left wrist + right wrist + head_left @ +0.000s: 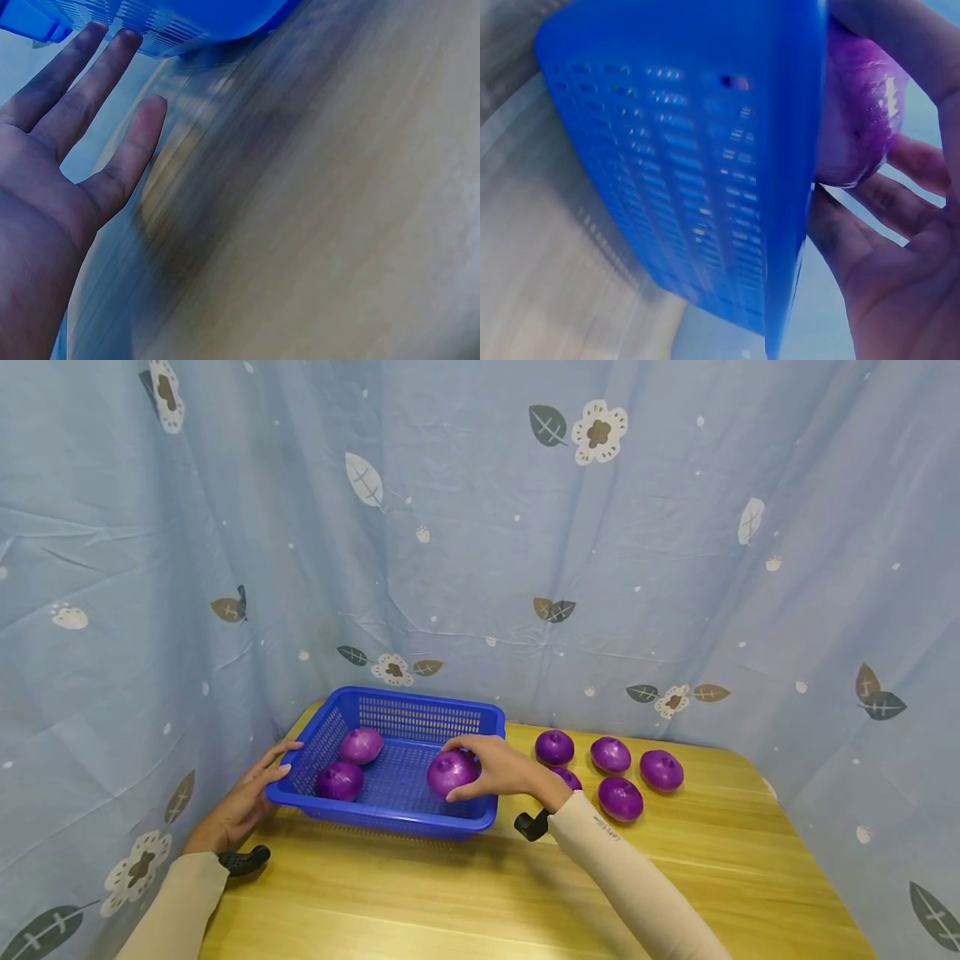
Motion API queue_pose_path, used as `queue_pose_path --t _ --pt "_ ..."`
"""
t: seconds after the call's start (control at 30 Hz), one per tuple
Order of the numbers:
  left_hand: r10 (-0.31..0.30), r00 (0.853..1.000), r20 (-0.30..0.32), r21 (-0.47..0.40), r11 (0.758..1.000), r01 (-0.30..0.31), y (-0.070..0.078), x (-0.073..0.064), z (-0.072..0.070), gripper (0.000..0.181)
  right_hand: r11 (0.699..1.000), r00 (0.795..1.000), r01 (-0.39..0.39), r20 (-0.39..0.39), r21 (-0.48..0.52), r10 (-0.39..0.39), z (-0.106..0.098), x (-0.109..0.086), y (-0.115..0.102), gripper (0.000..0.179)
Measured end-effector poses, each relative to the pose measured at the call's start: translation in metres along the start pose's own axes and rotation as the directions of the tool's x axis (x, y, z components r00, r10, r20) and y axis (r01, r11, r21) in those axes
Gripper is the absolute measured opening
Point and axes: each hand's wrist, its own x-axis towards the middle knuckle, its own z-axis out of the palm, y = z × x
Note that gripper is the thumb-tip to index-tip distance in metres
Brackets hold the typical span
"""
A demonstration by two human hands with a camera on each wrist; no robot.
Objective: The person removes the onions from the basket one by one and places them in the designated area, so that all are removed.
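Observation:
In the head view a purple onion (451, 774) is gripped between the thumb and fingers of my right hand (498, 766), over the right end of a blue plastic basket (420, 703). The right wrist view shows that onion (859, 109) beside the basket's rim, with the hand (907, 255) curled round it. Two more onions, a paler one (362, 746) and a darker one (340, 781), lie in the basket's left part. My left hand (251, 793) touches the basket's left rim. Its fingers look straight in the left wrist view, close to the slotted wall (169, 26).
Several purple onions (620, 799) lie on the wooden table (420, 902) right of the basket, one partly hidden by the right wrist. A light blue patterned curtain (480, 543) hangs behind and at both sides. Black wrist devices (245, 860) sit on both arms.

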Motion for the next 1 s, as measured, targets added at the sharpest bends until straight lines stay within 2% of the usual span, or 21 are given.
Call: queue_pose_path --t 0.4,0.63,0.8,0.9,1.0 --pt "0.022 0.999 0.035 -0.070 0.997 -0.020 -0.003 0.002 -0.004 0.044 0.990 0.994 -0.083 -0.057 0.118 0.090 -0.024 -0.024 0.010 0.075" --pt "0.026 0.999 0.040 -0.014 1.000 -0.026 -0.002 -0.003 -0.005 0.046 0.983 0.988 -0.107 -0.097 0.147 0.122 -0.032 -0.039 0.021 0.076" --pt "-0.005 1.000 0.012 0.009 1.000 0.005 -0.001 -0.008 -0.002 0.047 0.978 0.982 -0.107 -0.133 0.180 0.131 -0.037 -0.054 0.032 0.075" --pt "-0.013 1.000 0.007 0.027 1.000 0.012 -0.001 -0.006 0.001 0.049 0.976 0.979 -0.099 -0.158 0.194 0.131 -0.043 -0.064 0.039 0.074" --pt "0.010 1.000 0.024 0.025 1.000 -0.011 -0.002 -0.003 -0.001 0.049 0.980 0.976 -0.094 -0.180 0.177 0.126 -0.049 -0.071 0.046 0.072"
